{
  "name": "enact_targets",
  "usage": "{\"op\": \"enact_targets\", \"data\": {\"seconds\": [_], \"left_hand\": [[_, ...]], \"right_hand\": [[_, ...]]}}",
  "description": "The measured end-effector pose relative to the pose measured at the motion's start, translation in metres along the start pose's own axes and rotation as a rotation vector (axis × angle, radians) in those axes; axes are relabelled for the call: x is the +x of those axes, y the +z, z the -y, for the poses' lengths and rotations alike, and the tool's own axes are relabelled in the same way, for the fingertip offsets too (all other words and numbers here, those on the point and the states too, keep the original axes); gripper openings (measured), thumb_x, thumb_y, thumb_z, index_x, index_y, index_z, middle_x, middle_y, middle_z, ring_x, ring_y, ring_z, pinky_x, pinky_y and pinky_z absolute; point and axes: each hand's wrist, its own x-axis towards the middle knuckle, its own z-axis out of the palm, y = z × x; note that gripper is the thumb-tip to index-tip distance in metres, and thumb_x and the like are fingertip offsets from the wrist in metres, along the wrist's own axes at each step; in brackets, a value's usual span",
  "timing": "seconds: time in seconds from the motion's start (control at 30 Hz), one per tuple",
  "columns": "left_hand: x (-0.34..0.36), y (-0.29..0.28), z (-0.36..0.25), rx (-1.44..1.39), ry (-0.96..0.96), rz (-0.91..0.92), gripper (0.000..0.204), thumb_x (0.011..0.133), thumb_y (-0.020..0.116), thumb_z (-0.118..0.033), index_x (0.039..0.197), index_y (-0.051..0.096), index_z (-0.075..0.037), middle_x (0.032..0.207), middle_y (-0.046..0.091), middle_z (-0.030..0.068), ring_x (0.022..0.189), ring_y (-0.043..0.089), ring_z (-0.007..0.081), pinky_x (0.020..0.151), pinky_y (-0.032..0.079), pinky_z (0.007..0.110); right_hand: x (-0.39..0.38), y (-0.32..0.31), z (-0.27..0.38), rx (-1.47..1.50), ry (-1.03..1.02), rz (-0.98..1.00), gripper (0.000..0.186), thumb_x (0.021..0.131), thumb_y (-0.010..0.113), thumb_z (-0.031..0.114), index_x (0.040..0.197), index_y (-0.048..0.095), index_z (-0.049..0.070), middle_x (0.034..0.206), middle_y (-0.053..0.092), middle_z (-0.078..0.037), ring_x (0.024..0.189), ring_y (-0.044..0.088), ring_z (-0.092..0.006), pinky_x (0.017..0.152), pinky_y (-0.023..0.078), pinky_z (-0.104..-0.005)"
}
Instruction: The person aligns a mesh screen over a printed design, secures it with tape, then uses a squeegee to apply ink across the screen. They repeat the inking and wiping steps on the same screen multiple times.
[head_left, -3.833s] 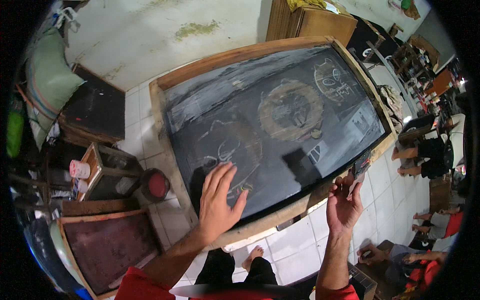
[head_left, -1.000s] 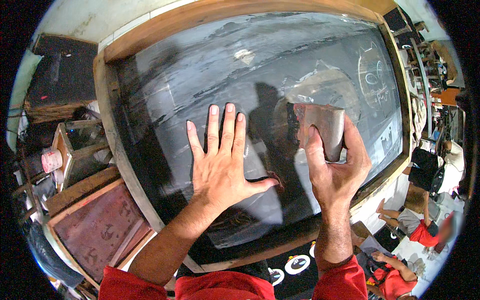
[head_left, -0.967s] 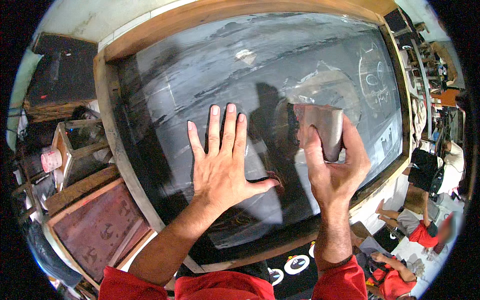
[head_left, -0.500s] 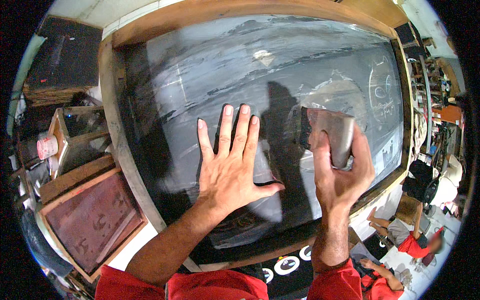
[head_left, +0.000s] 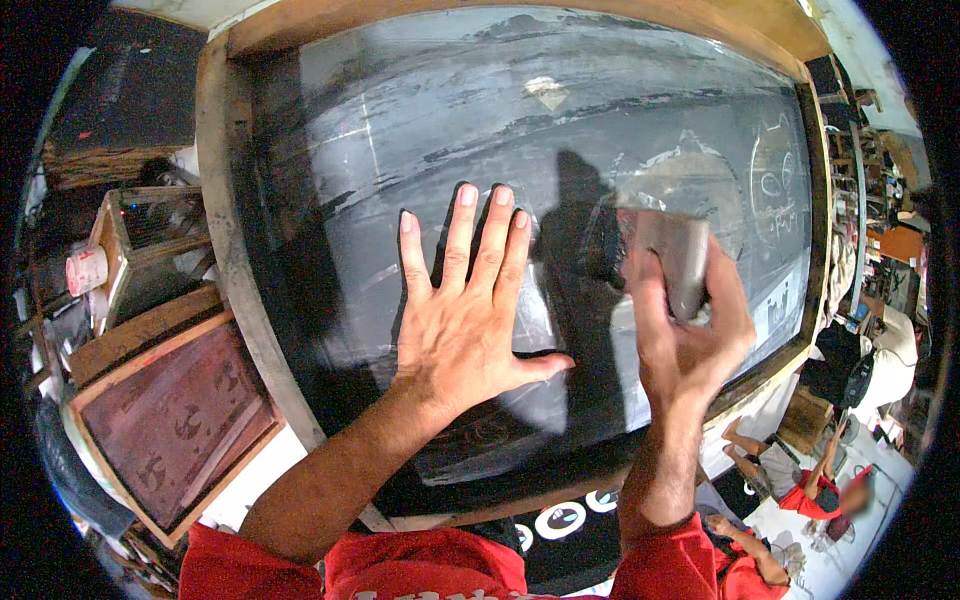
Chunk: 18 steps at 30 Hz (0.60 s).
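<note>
Screen, dark grey and streaked: left hand spread flat; right hand grips a scraper.

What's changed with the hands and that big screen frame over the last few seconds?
The view closed in on the screen frame. The left hand, earlier on the near edge, now lies flat mid-mesh with fingers spread. The right hand, empty before, now grips a grey scraper against the mesh. Over the last second both barely shifted. The smaller red-brown screen stayed put.
</note>
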Motion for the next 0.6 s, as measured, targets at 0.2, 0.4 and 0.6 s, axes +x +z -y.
{"op": "enact_targets", "data": {"seconds": [0.2, 0.4, 0.6], "left_hand": [[0.000, 0.000, 0.002, 0.002, -0.005, -0.011, 0.139, 0.060, 0.078, -0.081, 0.161, 0.029, 0.002, 0.173, 0.014, 0.0200, 0.160, 0.006, 0.0407, 0.120, 0.001, 0.076], [-0.001, 0.000, 0.001, -0.013, 0.004, -0.018, 0.140, 0.060, 0.078, -0.081, 0.161, 0.029, 0.002, 0.173, 0.013, 0.0197, 0.160, 0.006, 0.0406, 0.120, 0.002, 0.076], [-0.001, 0.000, 0.000, -0.026, 0.007, -0.013, 0.139, 0.060, 0.078, -0.081, 0.161, 0.028, 0.001, 0.173, 0.013, 0.0195, 0.161, 0.005, 0.0404, 0.120, 0.002, 0.076]], "right_hand": [[0.002, 0.002, -0.001, 0.031, -0.015, -0.043, 0.039, 0.081, 0.079, 0.012, 0.116, 0.071, -0.003, 0.097, 0.072, -0.016, 0.082, 0.070, -0.0272, 0.074, 0.055, -0.0379], [0.001, 0.001, 0.003, -0.045, -0.041, -0.001, 0.035, 0.082, 0.079, 0.010, 0.114, 0.072, -0.003, 0.097, 0.074, -0.016, 0.083, 0.071, -0.0260, 0.075, 0.055, -0.0366], [0.000, -0.005, 0.005, -0.033, -0.007, 0.047, 0.033, 0.082, 0.080, 0.010, 0.113, 0.073, -0.001, 0.101, 0.074, -0.015, 0.087, 0.072, -0.0271, 0.079, 0.056, -0.0378]]}}
